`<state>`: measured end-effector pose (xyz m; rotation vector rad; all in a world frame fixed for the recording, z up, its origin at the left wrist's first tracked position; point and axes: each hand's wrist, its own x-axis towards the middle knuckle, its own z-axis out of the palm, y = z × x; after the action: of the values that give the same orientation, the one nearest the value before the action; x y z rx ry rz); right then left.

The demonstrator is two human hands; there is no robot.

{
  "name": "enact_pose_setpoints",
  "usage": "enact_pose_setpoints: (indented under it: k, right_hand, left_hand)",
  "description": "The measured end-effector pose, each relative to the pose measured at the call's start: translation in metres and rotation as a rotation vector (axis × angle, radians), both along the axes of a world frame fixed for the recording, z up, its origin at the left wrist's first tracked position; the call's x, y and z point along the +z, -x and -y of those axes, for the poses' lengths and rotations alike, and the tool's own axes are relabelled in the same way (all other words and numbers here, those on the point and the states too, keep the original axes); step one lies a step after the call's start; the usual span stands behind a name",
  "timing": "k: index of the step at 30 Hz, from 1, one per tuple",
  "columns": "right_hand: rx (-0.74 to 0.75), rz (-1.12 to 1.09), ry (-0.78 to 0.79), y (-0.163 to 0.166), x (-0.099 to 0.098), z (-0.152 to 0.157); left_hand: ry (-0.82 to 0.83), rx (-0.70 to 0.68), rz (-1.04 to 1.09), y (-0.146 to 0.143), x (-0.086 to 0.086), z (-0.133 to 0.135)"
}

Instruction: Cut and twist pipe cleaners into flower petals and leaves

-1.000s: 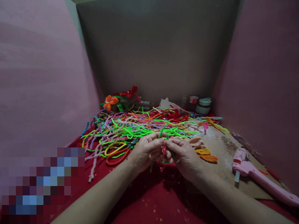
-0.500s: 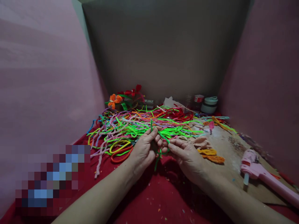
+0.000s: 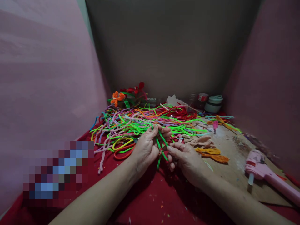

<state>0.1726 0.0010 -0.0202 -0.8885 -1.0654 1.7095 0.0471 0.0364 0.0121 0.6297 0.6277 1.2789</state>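
My left hand and my right hand meet over a red cloth, both pinched on a dark green pipe cleaner. The stem runs slanted between the fingers, its lower end hanging toward the cloth. Just behind my hands lies a big heap of pipe cleaners in neon green, pink, orange, red and purple.
Finished pipe-cleaner flowers, orange and red, stand at the back left. Orange and peach fuzzy shapes lie on a cardboard sheet to the right, with a pink glue gun. Small jars stand at the back. Walls close in on three sides.
My hands have shifted slightly apart and lower on the green stem, which now stands more stretched between them. The view has tilted a little to the left.
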Motion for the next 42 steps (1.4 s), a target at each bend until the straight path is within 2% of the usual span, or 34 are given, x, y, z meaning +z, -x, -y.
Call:
enact_pose_setpoints:
  k: [7, 11, 14, 17, 19, 21, 24, 28, 31, 34, 37, 42]
  right_hand:
    - [0.076, 0.268, -0.092, 0.004, 0.009, 0.005]
    - [0.131, 0.413, -0.107, 0.009, 0.014, 0.009]
    - [0.139, 0.361, -0.118, 0.010, 0.014, 0.010]
    - [0.042, 0.286, -0.104, 0.006, 0.009, 0.007]
    - [-0.074, 0.269, -0.110, 0.000, 0.003, 0.003]
    - [-0.131, 0.260, -0.115, -0.005, -0.003, -0.002]
    - [-0.125, 0.162, -0.078, -0.009, -0.006, -0.005]
    - [-0.221, -0.041, -0.050, -0.010, 0.004, -0.004]
    - [-0.311, -0.243, 0.022, -0.012, 0.015, -0.007]
    - [-0.340, -0.392, 0.166, -0.015, 0.018, -0.013]
    - [-0.340, -0.464, 0.222, -0.017, 0.015, -0.018]
    - [-0.355, -0.434, 0.148, -0.020, 0.014, -0.019]
  left_hand:
    - [-0.059, -0.097, 0.048, -0.001, -0.001, 0.004]
    - [-0.071, -0.092, 0.011, -0.002, 0.000, 0.009]
    - [-0.069, -0.101, -0.006, -0.003, 0.003, 0.011]
    - [-0.093, -0.114, -0.017, -0.004, 0.004, 0.011]
    - [-0.136, -0.167, -0.051, -0.004, 0.002, 0.009]
    - [-0.175, -0.259, -0.147, -0.004, -0.001, 0.009]
    - [-0.196, -0.340, -0.277, -0.003, -0.004, 0.012]
    - [-0.171, -0.182, -0.274, 0.001, -0.003, 0.009]
    - [-0.084, -0.094, -0.099, 0.011, -0.003, -0.004]
    - [-0.056, -0.012, 0.060, 0.023, -0.003, -0.019]
    - [-0.068, 0.077, 0.086, 0.030, -0.002, -0.028]
    - [-0.147, 0.173, 0.050, 0.037, 0.008, -0.032]
